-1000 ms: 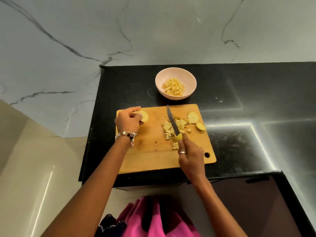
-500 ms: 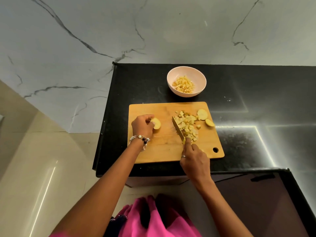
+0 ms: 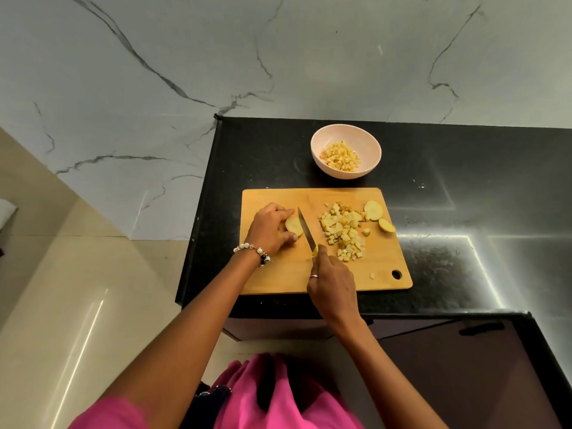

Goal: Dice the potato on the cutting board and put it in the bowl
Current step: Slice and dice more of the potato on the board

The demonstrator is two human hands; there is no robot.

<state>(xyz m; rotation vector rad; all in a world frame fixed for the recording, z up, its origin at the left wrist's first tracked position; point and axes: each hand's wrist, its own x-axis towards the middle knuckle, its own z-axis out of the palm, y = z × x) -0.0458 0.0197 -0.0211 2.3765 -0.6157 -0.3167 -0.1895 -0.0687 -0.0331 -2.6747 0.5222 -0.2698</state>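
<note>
light: dim, soft overhead
glare: bright streaks on black table [image 3: 464, 274] right; floor [image 3: 77, 320] sheen left
edges: wide-angle bending
focus: mildly soft overall

- A home kitchen: a black stone worktop [image 3: 464, 212] lies under the hands.
- Beyond the hands rises a white marble-look wall [image 3: 278, 57] with grey veins.
- Left of the hands, glossy cream floor tiles [image 3: 62, 305]; dark cabinet fronts [image 3: 448, 366] below.
</note>
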